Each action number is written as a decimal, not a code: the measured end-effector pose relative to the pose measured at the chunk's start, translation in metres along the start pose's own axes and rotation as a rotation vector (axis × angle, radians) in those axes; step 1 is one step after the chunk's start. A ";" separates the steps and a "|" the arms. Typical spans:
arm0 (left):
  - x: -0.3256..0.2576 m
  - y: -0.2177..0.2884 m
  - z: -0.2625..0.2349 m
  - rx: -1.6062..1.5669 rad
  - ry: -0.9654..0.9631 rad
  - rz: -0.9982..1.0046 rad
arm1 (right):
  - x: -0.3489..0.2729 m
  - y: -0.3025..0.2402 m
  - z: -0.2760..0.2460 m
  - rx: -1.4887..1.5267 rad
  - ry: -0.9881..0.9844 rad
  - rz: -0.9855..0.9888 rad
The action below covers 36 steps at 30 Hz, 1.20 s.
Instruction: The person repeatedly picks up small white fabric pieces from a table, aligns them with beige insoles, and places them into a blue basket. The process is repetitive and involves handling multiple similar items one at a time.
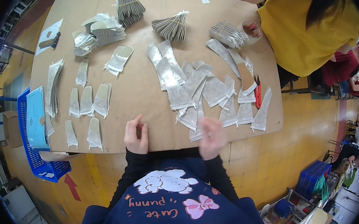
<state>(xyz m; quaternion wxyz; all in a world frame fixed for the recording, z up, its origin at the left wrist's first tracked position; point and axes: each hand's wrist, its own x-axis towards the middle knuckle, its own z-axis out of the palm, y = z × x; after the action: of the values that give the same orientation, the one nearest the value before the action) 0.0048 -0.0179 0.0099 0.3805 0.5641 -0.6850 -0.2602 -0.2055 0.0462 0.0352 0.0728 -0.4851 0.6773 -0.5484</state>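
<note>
Left hand: the left hand (136, 134) rests on the near edge of the worktop (134, 86), fingers curled loosely together, thumb against them, holding nothing that shows.
Right hand: the right hand (211, 137) is motion-blurred just at the near edge of the heap of grey pieces (194, 92); whether its fingers are spread or pinching a piece, cannot tell.
Grey pieces: a loose, overlapping spread of silvery grey, long tapered cut shapes, lying in the middle of the worktop and running right.
Sorted row: small pale pieces (87, 103) laid out singly, left of the left hand.
Bundles: banded stacks (170, 25) stand at the far side.
Red tool: a red-handled tool (257, 93) lies among the pieces on the right.
Basket: a blue basket (36, 158) sits off the worktop's near left corner.
Other person: someone in a yellow top (308, 29) stands at the far right corner.
</note>
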 end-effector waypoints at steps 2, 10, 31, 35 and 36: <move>0.000 -0.006 0.004 -0.057 -0.018 -0.037 | 0.009 0.015 -0.018 -0.009 0.172 0.217; 0.027 -0.008 0.006 -0.051 0.053 -0.178 | 0.013 0.041 -0.019 -0.150 0.166 0.185; 0.065 -0.001 0.023 0.161 -0.009 -0.102 | -0.012 0.065 -0.011 0.128 0.726 -0.065; 0.067 -0.005 0.025 0.127 0.001 -0.065 | -0.017 0.059 -0.015 0.194 0.544 0.068; 0.067 -0.005 0.025 0.138 0.006 -0.055 | -0.017 0.058 -0.018 0.137 0.469 0.042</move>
<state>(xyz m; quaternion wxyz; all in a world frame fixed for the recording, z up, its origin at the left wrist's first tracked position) -0.0170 -0.0856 0.0066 0.3353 0.6085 -0.6844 -0.2211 -0.2415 0.0664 -0.0128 -0.0423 -0.3243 0.6467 -0.6890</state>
